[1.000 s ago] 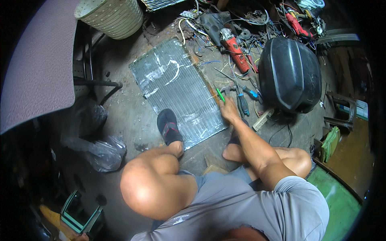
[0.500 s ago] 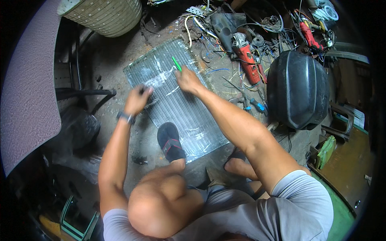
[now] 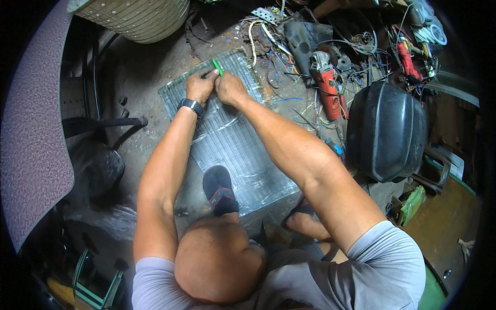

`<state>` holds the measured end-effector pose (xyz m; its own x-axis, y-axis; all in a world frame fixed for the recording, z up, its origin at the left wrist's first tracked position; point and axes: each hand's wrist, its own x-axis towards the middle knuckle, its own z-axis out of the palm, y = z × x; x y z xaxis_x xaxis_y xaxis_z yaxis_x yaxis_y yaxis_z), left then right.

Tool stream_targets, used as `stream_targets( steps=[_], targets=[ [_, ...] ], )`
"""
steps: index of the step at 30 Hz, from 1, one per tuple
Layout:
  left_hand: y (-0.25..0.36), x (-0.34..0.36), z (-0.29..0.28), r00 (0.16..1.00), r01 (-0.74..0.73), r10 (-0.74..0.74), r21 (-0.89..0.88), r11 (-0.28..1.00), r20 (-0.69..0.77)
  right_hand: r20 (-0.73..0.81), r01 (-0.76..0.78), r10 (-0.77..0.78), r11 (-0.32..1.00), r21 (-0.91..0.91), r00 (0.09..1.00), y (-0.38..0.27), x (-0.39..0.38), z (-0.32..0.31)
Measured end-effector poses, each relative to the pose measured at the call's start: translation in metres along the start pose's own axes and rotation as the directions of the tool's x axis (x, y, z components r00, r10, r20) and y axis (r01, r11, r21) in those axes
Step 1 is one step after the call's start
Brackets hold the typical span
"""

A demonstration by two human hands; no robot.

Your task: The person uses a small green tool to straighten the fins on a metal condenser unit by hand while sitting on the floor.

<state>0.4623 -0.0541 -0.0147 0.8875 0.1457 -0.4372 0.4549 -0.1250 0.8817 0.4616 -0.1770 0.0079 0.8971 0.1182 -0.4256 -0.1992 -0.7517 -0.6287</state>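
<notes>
A grey ribbed sheet (image 3: 243, 155), partly covered by shiny clear film, lies on the floor in front of me. Over its far end my right hand (image 3: 230, 89) is closed around a slim bright green pen-like tool (image 3: 217, 67), whose upper end sticks out above the fingers. Right beside it is my left hand (image 3: 200, 87), with a watch on the wrist and its fingers drawn together near the green tool. Whatever sits in those left fingers is hidden. My sandalled foot (image 3: 219, 188) rests at the sheet's near left edge.
To the right lie a red angle grinder (image 3: 326, 85), tangled wires and a black case (image 3: 387, 132). Another red power tool (image 3: 408, 62) is farther back. A pale woven basket (image 3: 139, 20) stands at the far left, near a dark metal leg (image 3: 106, 125).
My left hand has moved up and right across the sheet to meet my right hand. The right hand, still holding the green tool, has shifted slightly away and left.
</notes>
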Motion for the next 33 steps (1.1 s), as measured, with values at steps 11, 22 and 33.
stream_targets(
  steps=[11, 22, 33],
  targets=[
    [-0.003, 0.013, 0.005, 0.999, 0.033, -0.033, 0.012, 0.999, -0.033, 0.005, -0.024, 0.024, 1.0, -0.016, 1.0, -0.003, 0.002, -0.002],
    [0.014, 0.007, 0.013, 0.995, 0.081, -0.08, 0.006, 0.997, -0.051, 0.02, -0.074, 0.075, 0.996, -0.045, 0.997, -0.005, 0.006, -0.008],
    [0.009, 0.023, 0.021, 0.971, 0.198, -0.191, 0.038, 0.979, -0.144, 0.175, -0.109, 0.132, 0.985, -0.136, 0.976, -0.007, 0.015, -0.011]
  ],
)
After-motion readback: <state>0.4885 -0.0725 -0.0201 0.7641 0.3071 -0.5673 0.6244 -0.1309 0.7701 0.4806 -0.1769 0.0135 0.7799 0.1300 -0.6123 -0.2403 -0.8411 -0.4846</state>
